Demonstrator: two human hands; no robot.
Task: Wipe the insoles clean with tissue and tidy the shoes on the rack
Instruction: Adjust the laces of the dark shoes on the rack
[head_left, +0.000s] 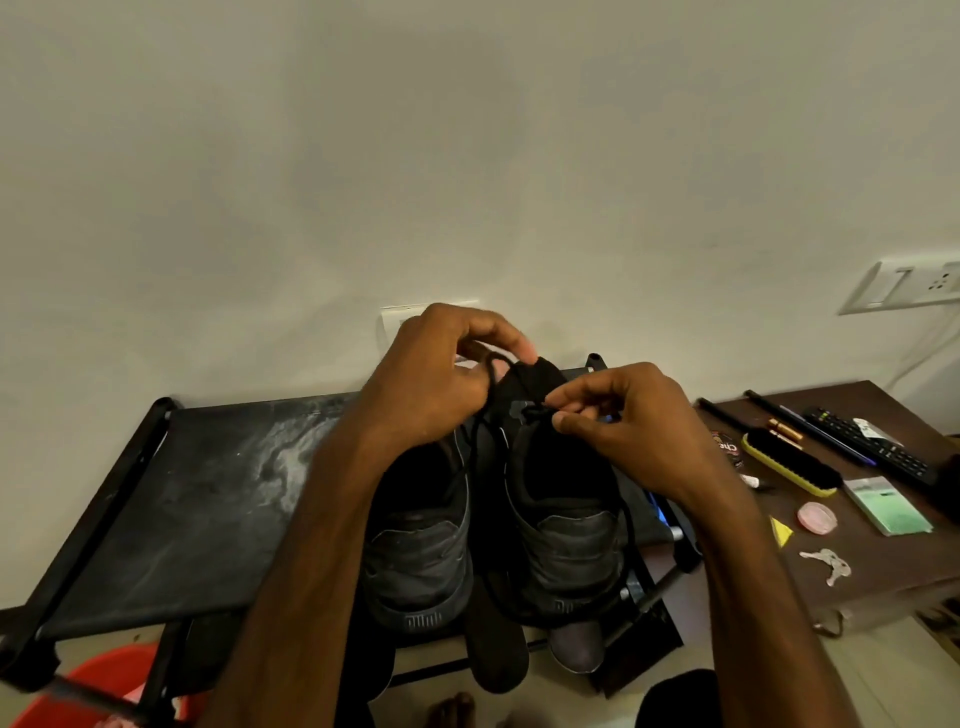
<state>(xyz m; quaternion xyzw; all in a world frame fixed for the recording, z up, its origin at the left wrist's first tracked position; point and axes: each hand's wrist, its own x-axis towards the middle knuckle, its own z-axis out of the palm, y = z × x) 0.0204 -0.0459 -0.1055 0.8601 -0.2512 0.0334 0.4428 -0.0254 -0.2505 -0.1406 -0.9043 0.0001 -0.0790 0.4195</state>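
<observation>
**Shoes paired on rack, laces in hand: looks like the late tidy stage**

Shoes: two black trainers, left shoe and right shoe, side by side and touching on the top shelf of the rack, heels toward the camera. Shelf fabric to their left is dusty and streaked.

Left hand pinches a loop of black lace between thumb and fingers, raised above the shoe tongues. Right hand pinches another bit of lace, fingertips tight together, just over the right shoe's tongue. Both grips are narrow, each holding lace only.

Progress, as a judgement: no tissue in either hand and none clearly in view. Insoles can't be seen inside the shoes, so whether the wipe is done cannot be told. Lacing up suggests this pair is being finished and set in place. A dark shape hangs below, between the shoes; insole or lower-shelf shoe, can't tell.

Left to do: finish the knot, square the pair, check the lower shelf.

Side table to the right holds a brush, remote and keys. Red tub sits at bottom left.
</observation>
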